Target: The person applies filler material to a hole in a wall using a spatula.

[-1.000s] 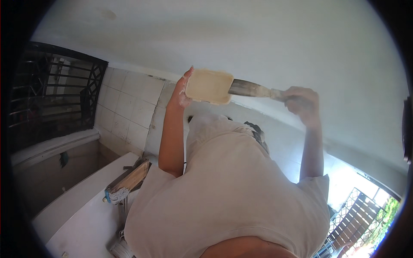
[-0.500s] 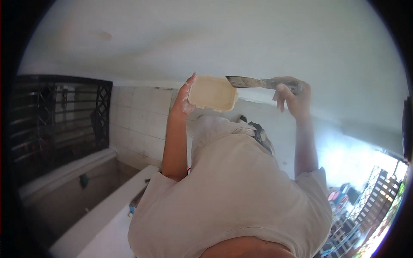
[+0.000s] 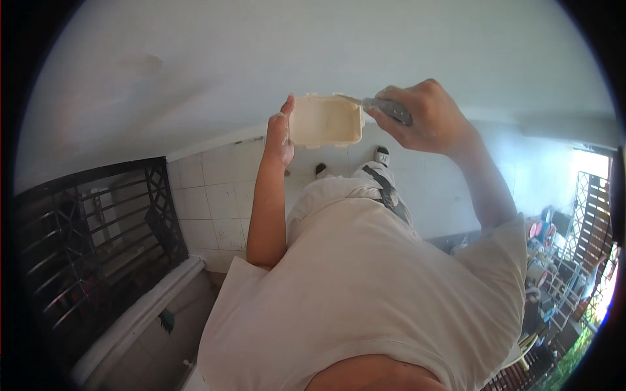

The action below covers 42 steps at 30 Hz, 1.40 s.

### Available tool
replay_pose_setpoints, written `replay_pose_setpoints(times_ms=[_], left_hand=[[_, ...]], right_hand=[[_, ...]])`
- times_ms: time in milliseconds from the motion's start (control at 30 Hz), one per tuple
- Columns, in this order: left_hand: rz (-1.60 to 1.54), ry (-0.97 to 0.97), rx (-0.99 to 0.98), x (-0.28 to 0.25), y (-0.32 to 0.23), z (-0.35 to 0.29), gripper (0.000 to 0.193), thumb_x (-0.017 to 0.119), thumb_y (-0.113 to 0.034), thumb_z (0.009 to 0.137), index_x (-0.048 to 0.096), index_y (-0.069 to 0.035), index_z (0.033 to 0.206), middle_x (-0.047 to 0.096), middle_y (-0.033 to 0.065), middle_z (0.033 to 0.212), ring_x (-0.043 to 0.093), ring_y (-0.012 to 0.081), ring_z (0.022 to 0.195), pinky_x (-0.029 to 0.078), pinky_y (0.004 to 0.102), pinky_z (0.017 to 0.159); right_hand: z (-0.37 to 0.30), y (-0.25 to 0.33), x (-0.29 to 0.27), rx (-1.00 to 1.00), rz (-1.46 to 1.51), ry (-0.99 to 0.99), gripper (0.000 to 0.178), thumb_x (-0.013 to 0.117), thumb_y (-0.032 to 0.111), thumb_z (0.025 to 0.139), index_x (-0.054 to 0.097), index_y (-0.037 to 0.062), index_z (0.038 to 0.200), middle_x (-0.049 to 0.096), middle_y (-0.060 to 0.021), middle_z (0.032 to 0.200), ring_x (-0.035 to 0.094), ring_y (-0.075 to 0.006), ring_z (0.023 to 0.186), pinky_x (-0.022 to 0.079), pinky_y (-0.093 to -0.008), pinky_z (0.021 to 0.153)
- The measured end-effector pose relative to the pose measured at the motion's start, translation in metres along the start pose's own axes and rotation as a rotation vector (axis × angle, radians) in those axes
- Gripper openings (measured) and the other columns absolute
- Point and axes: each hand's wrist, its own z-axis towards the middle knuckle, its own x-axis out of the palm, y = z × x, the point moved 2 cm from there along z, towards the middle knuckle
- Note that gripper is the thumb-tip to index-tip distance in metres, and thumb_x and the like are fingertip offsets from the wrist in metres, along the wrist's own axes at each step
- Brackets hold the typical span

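Note:
My left hand [image 3: 280, 138] grips the left side of a shallow cream plastic container [image 3: 325, 124], its fingers smudged with white paste. The container's inside faces me and looks coated with a pale layer. In my right hand [image 3: 427, 117] is a putty knife [image 3: 391, 109], held closed round its grey, speckled handle. The knife's blade points left and meets the container's upper right rim; most of it is foreshortened, and I cannot tell how much paste is on it.
A pale wall [image 3: 313, 45] rises just beyond my hands, with a round patch [image 3: 153, 63] at left. Below lies a tiled floor [image 3: 222, 195]. A dark metal grille [image 3: 98, 228] stands at left above a ledge. At right are a cluttered rack [image 3: 554, 280] and a slatted gate [image 3: 590, 208].
My right hand has turned and moved left, bringing the putty knife's blade edge-on against the container's rim. The container has risen slightly in view. The head view has shifted, showing more floor and my feet.

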Motion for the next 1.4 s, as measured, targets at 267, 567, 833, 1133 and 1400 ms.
replay_pose_setpoints(times_ms=[267,567,833,1133,1400], left_hand=[[0.003,-0.071,0.061,-0.013,0.015,0.024,0.050,0.056,-0.029,0.095,0.054,0.008,0.127,0.048,0.0107,0.142,0.038,0.0182,0.134,0.026,0.0349,0.111],[-0.099,-0.160,0.158,-0.015,0.028,0.029,0.042,0.057,-0.031,0.095,0.042,-0.008,0.064,0.059,0.0101,0.120,0.048,0.0107,0.104,0.033,0.0246,0.100],[-0.080,-0.169,0.148,-0.007,0.021,0.021,0.059,0.057,-0.044,0.095,0.054,0.010,0.120,0.057,0.0110,0.121,0.052,0.0177,0.113,0.038,0.0323,0.100],[-0.058,-0.124,0.204,-0.007,0.020,0.026,0.057,0.060,-0.047,0.093,0.028,-0.018,0.055,0.024,-0.0082,0.058,0.021,0.0078,0.055,0.020,0.0268,0.052],[0.010,0.012,0.036,-0.014,0.020,0.037,0.054,0.062,-0.044,0.093,0.030,-0.017,0.058,0.028,-0.0066,0.062,0.025,0.0086,0.062,0.029,0.0271,0.062]], right_hand=[[-0.002,0.001,0.028,0.340,0.188,-0.252,0.025,0.068,0.020,0.085,0.065,-0.0020,0.074,0.057,-0.0164,0.053,0.052,-0.0283,0.043,0.044,-0.0350,0.047],[0.008,0.016,0.044,0.604,0.042,-0.305,0.036,0.064,0.024,0.086,0.063,-0.0049,0.065,0.051,-0.0163,0.048,0.044,-0.0273,0.041,0.040,-0.0386,0.047],[0.008,0.037,0.069,0.588,-0.010,-0.616,0.032,0.065,0.023,0.084,0.063,-0.0044,0.067,0.055,-0.0171,0.049,0.054,-0.0342,0.044,0.046,-0.0375,0.049],[-0.003,0.036,0.083,0.717,0.078,-0.726,0.027,0.067,0.021,0.085,0.067,-0.0036,0.075,0.058,-0.0155,0.052,0.056,-0.0259,0.042,0.044,-0.0326,0.046],[-0.042,0.037,0.091,0.935,0.540,-0.979,0.032,0.066,0.025,0.090,0.066,-0.0058,0.081,0.057,-0.0067,0.051,0.051,-0.0100,0.039,0.037,-0.0226,0.035]])
